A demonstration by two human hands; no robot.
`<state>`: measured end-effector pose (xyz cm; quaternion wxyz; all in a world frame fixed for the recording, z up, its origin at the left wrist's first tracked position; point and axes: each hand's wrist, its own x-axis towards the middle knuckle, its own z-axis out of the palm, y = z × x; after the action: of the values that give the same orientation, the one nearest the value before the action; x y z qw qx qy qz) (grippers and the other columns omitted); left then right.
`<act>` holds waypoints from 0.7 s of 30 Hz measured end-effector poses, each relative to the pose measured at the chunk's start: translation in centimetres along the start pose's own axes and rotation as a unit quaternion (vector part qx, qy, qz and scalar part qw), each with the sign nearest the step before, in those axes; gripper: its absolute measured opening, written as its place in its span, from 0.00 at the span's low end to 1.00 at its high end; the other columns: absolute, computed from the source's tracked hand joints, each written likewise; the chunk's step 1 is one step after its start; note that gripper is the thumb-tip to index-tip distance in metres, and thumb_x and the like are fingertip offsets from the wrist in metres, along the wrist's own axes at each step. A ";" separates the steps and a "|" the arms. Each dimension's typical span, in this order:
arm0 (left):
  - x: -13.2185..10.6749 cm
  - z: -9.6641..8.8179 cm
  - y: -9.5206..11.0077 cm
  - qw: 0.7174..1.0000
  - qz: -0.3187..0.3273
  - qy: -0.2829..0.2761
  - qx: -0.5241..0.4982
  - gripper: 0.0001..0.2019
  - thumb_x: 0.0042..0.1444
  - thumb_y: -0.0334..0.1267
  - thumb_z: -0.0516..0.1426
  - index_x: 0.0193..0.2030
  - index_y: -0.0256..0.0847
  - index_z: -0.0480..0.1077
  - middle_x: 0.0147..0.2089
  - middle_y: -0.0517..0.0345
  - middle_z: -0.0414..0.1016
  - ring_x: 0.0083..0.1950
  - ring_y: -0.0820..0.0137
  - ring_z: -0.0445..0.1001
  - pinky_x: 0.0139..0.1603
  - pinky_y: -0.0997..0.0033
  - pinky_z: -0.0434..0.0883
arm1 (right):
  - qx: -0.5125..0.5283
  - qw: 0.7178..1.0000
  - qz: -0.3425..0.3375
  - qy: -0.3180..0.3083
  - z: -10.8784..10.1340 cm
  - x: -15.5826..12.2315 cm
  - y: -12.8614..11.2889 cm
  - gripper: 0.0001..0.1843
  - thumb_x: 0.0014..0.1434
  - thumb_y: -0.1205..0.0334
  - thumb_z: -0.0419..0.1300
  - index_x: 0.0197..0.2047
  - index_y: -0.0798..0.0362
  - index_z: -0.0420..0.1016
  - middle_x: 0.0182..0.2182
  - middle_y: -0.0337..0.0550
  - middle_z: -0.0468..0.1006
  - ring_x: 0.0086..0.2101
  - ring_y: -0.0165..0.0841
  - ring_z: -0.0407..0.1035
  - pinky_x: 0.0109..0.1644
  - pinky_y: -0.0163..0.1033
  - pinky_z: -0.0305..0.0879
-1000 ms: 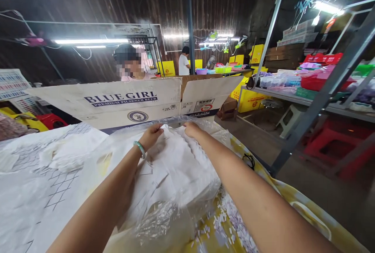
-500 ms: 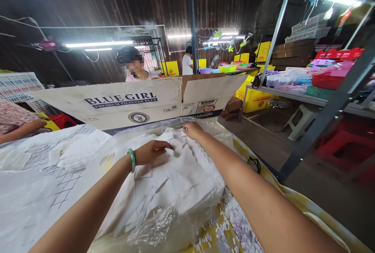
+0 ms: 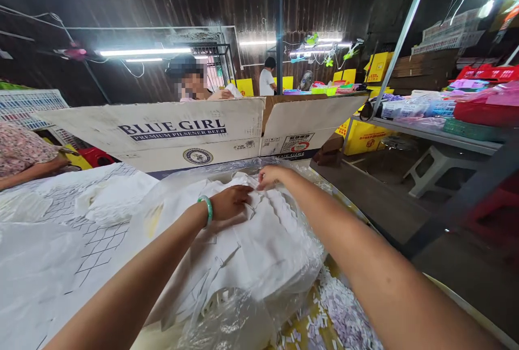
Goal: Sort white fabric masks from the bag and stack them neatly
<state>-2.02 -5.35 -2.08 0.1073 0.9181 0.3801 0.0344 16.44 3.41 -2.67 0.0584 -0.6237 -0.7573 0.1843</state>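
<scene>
A heap of white die-cut paper sheets (image 3: 259,242) lies in a clear plastic bag (image 3: 239,317) on the table in front of me. My left hand (image 3: 230,202), with a green bangle on the wrist, rests on top of the heap with its fingers curled into the sheets. My right hand (image 3: 270,176) is just beyond it at the heap's far edge, fingers pinched on a sheet's scalloped edge. The two hands almost touch.
A cardboard box marked BLUE GIRL (image 3: 170,134) stands as a wall behind the heap. More white cut sheets (image 3: 60,242) cover the table's left. Small paper scraps (image 3: 340,317) lie on the yellow cloth. A person's arm (image 3: 28,163) reaches in at left; another person (image 3: 190,82) sits behind the box. Metal shelving (image 3: 446,123) stands at right.
My left hand has slid back from the heap's far edge and to the right, ending close to my right hand, which stayed at the far edge. The view shifted slightly rightward.
</scene>
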 end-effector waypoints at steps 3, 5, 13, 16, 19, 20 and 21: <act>0.1 0.0 -0.2 1.000 -0.009 -0.004 -0.003 0.15 0.48 0.22 0.52 0.37 0.38 0.77 0.63 0.49 0.66 0.64 0.63 0.64 0.63 0.68 0.64 | -0.012 0.999 0.035 0.007 0.2 0.1 -0.4 0.13 0.48 0.68 0.66 0.40 0.55 0.80 0.41 0.48 0.81 0.42 0.40 0.75 0.44 0.37 0.68; 0.2 0.1 -0.4 1.000 -0.008 -0.005 -0.010 0.16 0.48 0.22 0.52 0.38 0.40 0.77 0.63 0.52 0.66 0.64 0.65 0.64 0.62 0.69 0.65 | -0.015 0.997 0.067 0.043 0.3 0.1 -0.7 0.16 0.53 0.69 0.60 0.47 0.57 0.77 0.47 0.53 0.78 0.48 0.43 0.73 0.47 0.40 0.68; 0.4 0.0 -0.5 1.000 0.000 -0.016 -0.024 0.15 0.47 0.23 0.52 0.35 0.40 0.77 0.63 0.52 0.67 0.64 0.62 0.64 0.64 0.65 0.63 | 0.019 0.995 0.053 0.079 1.0 0.1 -1.4 0.16 0.57 0.64 0.56 0.49 0.50 0.76 0.45 0.45 0.80 0.44 0.37 0.75 0.45 0.35 0.69; 0.4 -0.1 -0.5 0.999 0.009 -0.016 -0.031 0.14 0.48 0.24 0.52 0.35 0.40 0.76 0.62 0.52 0.68 0.63 0.61 0.66 0.63 0.62 0.63 | 0.020 0.997 0.037 0.060 0.8 -0.1 -1.1 0.16 0.55 0.66 0.58 0.46 0.50 0.77 0.43 0.44 0.81 0.41 0.36 0.75 0.42 0.34 0.69; 0.3 -0.4 -0.6 0.999 0.023 -0.016 -0.038 0.12 0.49 0.26 0.53 0.34 0.41 0.76 0.60 0.54 0.70 0.62 0.62 0.66 0.61 0.63 0.65 | 0.008 0.996 0.046 0.073 0.4 -0.4 -0.7 0.20 0.53 0.71 0.57 0.50 0.54 0.75 0.48 0.50 0.78 0.47 0.40 0.73 0.47 0.39 0.68; 0.3 -0.4 -0.5 0.999 0.022 -0.017 -0.038 0.12 0.49 0.26 0.53 0.33 0.42 0.76 0.60 0.54 0.70 0.62 0.62 0.66 0.61 0.64 0.66 | 0.007 0.996 0.043 0.075 0.3 -0.5 -0.6 0.21 0.53 0.71 0.57 0.50 0.54 0.75 0.48 0.50 0.78 0.47 0.40 0.72 0.48 0.39 0.67; 0.3 -0.5 -0.5 0.999 0.018 -0.019 -0.037 0.12 0.49 0.26 0.53 0.33 0.41 0.76 0.59 0.54 0.71 0.62 0.62 0.66 0.60 0.65 0.66 | 0.009 0.997 0.037 0.071 0.3 -0.5 -0.5 0.20 0.53 0.71 0.57 0.50 0.53 0.76 0.47 0.49 0.78 0.47 0.40 0.73 0.48 0.39 0.67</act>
<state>-2.22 -4.72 -1.76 0.1476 0.9207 0.3598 0.0324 15.98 2.75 -2.73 0.1108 -0.6623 -0.7262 0.1478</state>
